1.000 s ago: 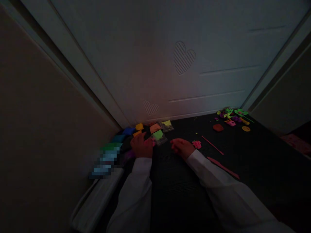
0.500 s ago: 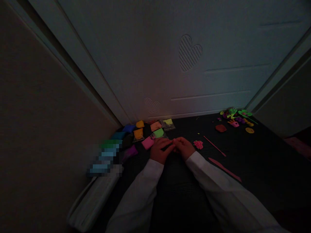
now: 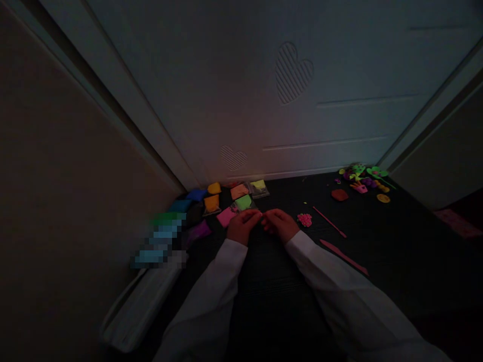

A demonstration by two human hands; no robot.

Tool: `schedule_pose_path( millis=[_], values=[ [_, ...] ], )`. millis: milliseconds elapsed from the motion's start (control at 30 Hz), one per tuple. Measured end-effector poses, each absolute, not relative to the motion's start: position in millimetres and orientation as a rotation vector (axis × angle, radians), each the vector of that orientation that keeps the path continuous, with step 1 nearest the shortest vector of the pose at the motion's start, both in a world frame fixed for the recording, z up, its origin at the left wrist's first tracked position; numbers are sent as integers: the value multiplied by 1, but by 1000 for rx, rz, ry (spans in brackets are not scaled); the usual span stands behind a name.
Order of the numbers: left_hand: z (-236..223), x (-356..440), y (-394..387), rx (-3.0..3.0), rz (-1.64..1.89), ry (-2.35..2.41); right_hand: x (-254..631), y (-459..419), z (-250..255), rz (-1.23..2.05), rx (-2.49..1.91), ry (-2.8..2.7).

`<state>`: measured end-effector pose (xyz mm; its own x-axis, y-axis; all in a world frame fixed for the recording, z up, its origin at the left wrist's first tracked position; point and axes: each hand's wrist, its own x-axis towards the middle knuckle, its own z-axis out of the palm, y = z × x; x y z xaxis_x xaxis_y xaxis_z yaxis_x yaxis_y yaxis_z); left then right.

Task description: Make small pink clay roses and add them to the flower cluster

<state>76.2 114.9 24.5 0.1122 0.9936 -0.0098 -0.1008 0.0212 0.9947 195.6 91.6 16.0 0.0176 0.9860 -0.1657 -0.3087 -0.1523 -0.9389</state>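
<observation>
Over the middle of the dark table, my left hand (image 3: 241,224) is closed in a pinch, its fingertips close to those of the other hand. My right hand (image 3: 279,224) is also pinched, with its fingers curled under. Whatever lies between the fingertips is too small and dim to name. Just right of my right hand sits a bumpy cluster of small pink clay balls (image 3: 304,220). Beyond it lie a thin pink modelling stick (image 3: 329,222) and a pink clay knife (image 3: 344,257). A pink clay packet (image 3: 226,216) lies behind my left hand.
Several coloured clay packets (image 3: 212,203) line the back left of the dark table (image 3: 271,301). A pale case (image 3: 145,304) lies at the left. Finished clay flowers and shapes (image 3: 360,186), a red disc (image 3: 339,194) and a yellow disc (image 3: 383,198) sit at the back right, before a white panel (image 3: 226,75).
My hands have drawn slightly apart at the fingertips, and the left fingers are more bunched. The whole view has shifted a little, moving everything slightly up and left.
</observation>
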Motion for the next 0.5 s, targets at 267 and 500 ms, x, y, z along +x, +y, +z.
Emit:
schedule_pose_path(
  millis=[267, 500],
  values=[
    [20, 78, 117, 820, 1099, 846, 196, 91, 16, 1377, -1126, -887],
    [21, 76, 116, 715, 1055, 738, 197, 84, 25, 1249, -1115, -994]
  ],
)
